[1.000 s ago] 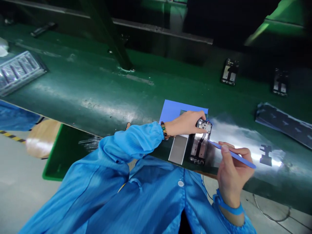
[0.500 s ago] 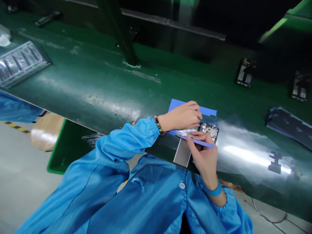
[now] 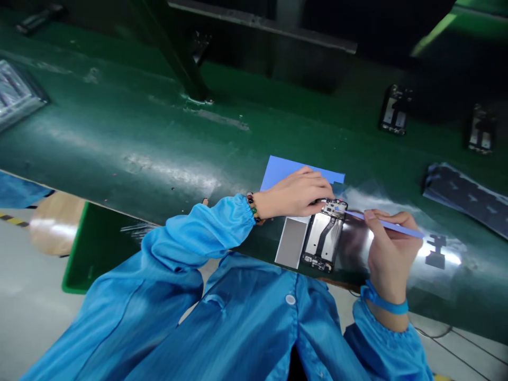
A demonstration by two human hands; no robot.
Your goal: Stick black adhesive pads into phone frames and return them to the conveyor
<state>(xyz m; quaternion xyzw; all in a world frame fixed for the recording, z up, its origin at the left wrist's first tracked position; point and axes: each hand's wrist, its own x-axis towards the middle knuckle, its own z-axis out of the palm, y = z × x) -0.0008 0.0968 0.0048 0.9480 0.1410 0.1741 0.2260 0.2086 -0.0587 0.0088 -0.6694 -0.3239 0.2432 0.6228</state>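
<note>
Since half a second ago, the right hand (image 3: 391, 254) has moved away from the left hand (image 3: 299, 193), toward the worktop's (image 3: 159, 159) right end, uncovering more of the opened phone (image 3: 324, 235). Its thumb and fingers are closed around a slim blue tool (image 3: 397, 227), whose tip is at the board in the phone's far end; whether it touches, I cannot tell. The left hand is half curled at the phone's far left corner, its fingertips too hidden to tell whether they grip anything. The phone lies flat by the worktop's near edge, just beside a grey panel (image 3: 291, 243). Beyond the left hand lies a blue sheet (image 3: 286, 168). Near the worktop's far edge, on the right, lie two more opened phones (image 3: 395, 111), with dark strips (image 3: 464, 198) nearer.
</note>
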